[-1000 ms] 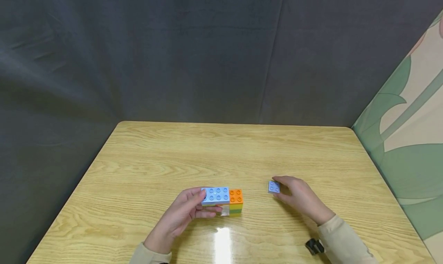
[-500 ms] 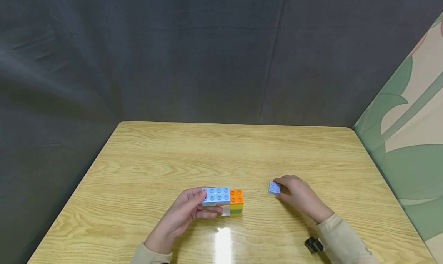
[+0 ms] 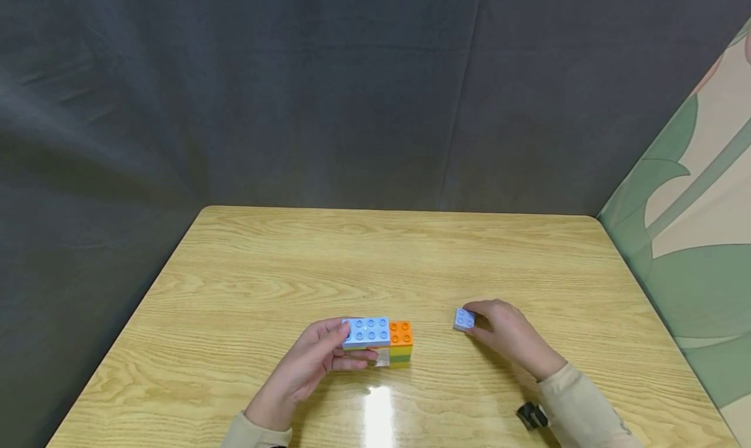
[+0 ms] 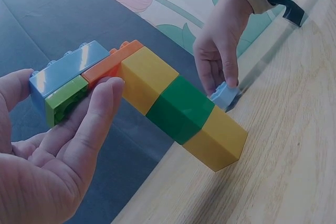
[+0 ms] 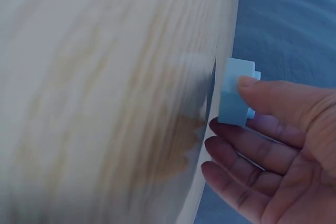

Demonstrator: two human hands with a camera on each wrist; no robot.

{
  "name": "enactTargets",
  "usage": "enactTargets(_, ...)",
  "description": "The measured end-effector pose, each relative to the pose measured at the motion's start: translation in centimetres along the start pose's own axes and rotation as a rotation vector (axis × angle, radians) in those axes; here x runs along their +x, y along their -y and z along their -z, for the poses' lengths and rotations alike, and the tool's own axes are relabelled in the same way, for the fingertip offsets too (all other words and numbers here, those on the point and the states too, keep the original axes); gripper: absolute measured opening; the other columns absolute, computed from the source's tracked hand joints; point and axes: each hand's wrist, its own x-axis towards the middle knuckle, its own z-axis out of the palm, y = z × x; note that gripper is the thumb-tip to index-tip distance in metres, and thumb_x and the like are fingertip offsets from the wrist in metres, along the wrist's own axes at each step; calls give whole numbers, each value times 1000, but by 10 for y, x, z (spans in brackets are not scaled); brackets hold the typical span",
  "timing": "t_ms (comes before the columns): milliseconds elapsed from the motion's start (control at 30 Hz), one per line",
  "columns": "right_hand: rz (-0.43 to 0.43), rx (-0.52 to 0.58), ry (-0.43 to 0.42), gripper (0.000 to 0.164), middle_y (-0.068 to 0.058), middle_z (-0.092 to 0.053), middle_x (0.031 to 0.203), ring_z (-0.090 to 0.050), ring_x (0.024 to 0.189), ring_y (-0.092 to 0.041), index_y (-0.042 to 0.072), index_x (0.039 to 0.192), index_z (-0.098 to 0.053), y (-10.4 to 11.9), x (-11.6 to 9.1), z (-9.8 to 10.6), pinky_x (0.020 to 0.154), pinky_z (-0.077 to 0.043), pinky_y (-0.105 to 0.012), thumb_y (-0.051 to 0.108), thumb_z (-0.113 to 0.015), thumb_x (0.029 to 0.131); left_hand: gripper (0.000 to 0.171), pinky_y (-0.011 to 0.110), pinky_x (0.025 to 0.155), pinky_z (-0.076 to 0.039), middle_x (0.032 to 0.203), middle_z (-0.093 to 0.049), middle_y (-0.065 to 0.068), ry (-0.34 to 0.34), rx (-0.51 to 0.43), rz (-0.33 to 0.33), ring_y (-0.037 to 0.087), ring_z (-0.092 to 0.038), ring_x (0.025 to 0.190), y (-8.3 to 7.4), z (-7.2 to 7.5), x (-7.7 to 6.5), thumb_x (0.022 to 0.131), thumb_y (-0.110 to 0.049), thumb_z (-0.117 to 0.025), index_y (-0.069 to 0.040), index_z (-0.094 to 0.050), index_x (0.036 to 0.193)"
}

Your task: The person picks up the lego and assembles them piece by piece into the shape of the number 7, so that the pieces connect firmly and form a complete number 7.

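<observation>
My left hand (image 3: 305, 363) grips a joined build of toy building bricks by its blue end, thumb on the long blue brick (image 3: 366, 330). Beside that sits an orange brick (image 3: 401, 334), and a light green brick (image 4: 65, 98) is under the blue one. Below the orange run a yellow brick (image 4: 149, 80), a dark green brick (image 4: 180, 109) and another yellow brick (image 4: 216, 140) in a column. Apart from the build, to the right, my right hand (image 3: 507, 330) pinches a small light blue brick (image 5: 233, 93) between thumb and fingers, close to the tabletop.
The wooden table (image 3: 375, 259) has a bright reflection near its front. A dark curtain (image 3: 328, 96) hangs behind it, and a patterned cloth (image 3: 692, 252) lines the right side. A black strap piece (image 3: 532, 415) sticks out by the right sleeve (image 3: 581, 402).
The small light blue brick and my right hand have shifted only slightly. My left hand and the brick build have stayed practically still.
</observation>
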Motion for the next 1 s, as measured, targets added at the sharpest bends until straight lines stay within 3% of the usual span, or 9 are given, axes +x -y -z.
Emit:
enactTargets(367, -17, 33, -11, 38, -13, -69, 110, -65, 96, -28, 0, 121, -65, 13, -3, 6, 77, -56, -44, 7, -75, 84, 40, 33, 82, -57, 118, -65, 21, 1, -10, -6, 27, -69, 99, 0, 0, 0, 106, -15, -41, 17, -47, 129)
enactTargets(667, 63, 111, -89, 41, -12, -66, 120, -64, 107, -30, 3, 125, -64, 30, -9, 14, 85, -55, -48, 4, -74, 85, 40, 33, 82, -56, 119, -65, 21, 19, -21, -17, 27, -69, 99, 0, 1, 0, 106, -14, -39, 18, -46, 130)
enactTargets(1000, 133, 145, -121, 40, 0, -67, 118, -64, 102, -17, 12, 124, -66, 50, -13, 22, 77, -55, -40, 8, -75, 86, 40, 33, 83, -56, 119, -65, 21, 14, -3, -14, 27, -69, 99, 1, 1, 0, 106, -15, -39, 17, -47, 130)
